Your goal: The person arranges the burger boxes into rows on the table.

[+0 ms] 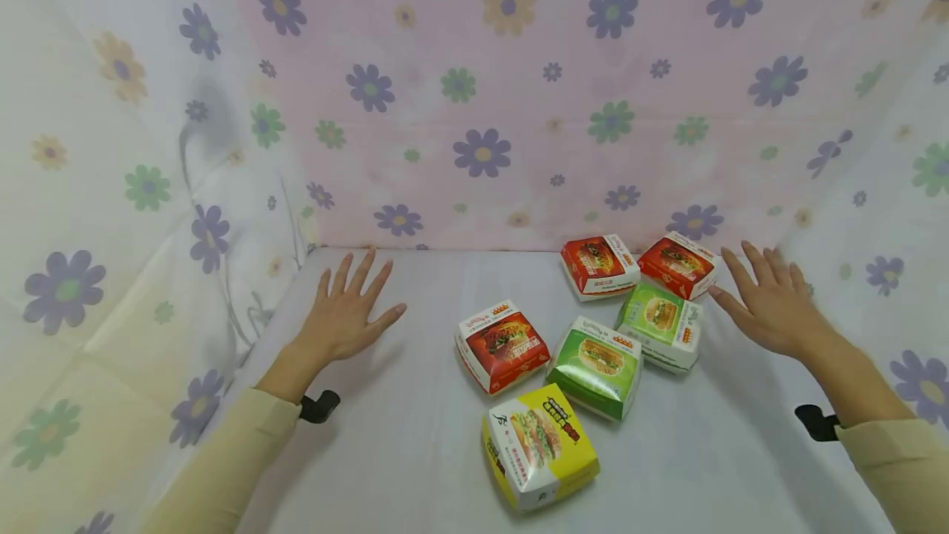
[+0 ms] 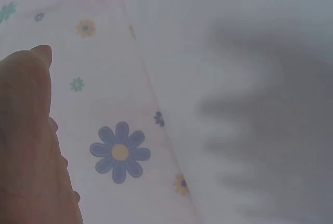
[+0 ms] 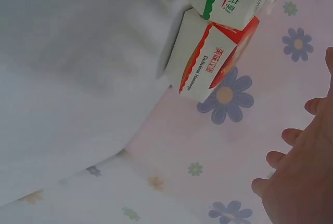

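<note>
My left hand (image 1: 343,316) hovers over the left part of the white table, fingers spread and holding nothing. On the other side my right hand (image 1: 778,307) is spread too, with nothing in it. Nearest to it are a red burger box (image 1: 678,264) at the back and a green burger box (image 1: 661,324). Left of these lie another red box (image 1: 597,266), a second green box (image 1: 596,367) and a third red box (image 1: 504,346). Closest to me sits a yellow burger box (image 1: 539,447). In the right wrist view, a red-and-white box (image 3: 200,60) stands beyond the hand's shadow.
A flowered pink cloth (image 1: 415,105) hangs behind the white tabletop (image 1: 415,452). Flowered side cloths (image 1: 96,188) close in the left and right. Each wrist carries a black strap mount (image 1: 320,407).
</note>
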{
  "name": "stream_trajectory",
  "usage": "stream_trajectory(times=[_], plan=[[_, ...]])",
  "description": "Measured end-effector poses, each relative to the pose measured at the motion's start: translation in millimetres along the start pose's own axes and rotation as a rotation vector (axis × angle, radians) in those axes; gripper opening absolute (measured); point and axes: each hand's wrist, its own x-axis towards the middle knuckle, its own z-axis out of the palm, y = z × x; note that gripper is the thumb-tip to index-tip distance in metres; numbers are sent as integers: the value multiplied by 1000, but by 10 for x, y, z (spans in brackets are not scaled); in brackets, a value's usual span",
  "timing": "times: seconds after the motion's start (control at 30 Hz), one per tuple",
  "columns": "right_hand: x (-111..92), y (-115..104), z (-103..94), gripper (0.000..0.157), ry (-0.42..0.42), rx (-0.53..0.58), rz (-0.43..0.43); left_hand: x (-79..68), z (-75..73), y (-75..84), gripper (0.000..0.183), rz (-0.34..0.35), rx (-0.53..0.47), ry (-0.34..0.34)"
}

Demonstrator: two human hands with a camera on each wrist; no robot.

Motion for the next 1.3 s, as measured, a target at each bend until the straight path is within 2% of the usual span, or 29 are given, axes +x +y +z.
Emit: stream_trajectory(times=[0.17,0.43,0.67,0.87,0.97,1.1,1.3], plan=[[6,-132,26,80,-6,33,-29,-11,13,60,83,7,-39,-5],[36,-332,-38,86,-74,110,-32,-5,62,207,82,28,-153,-5],[79,-439,-41,87,-105,127,-42,14,78,295,82,48,-163,15],[115,-548,10,86,-105,142,-95,26,90,329,82,58,-165,23],[133,-620,30,83,-97,168,-127,44,100,351,82,63,-171,28],[156,-746,50,81,-127,223,-129,70,109,397,82,70,-192,31],[220,-939,95,79,-151,274,-140,108,114,475,84,68,-234,4]])
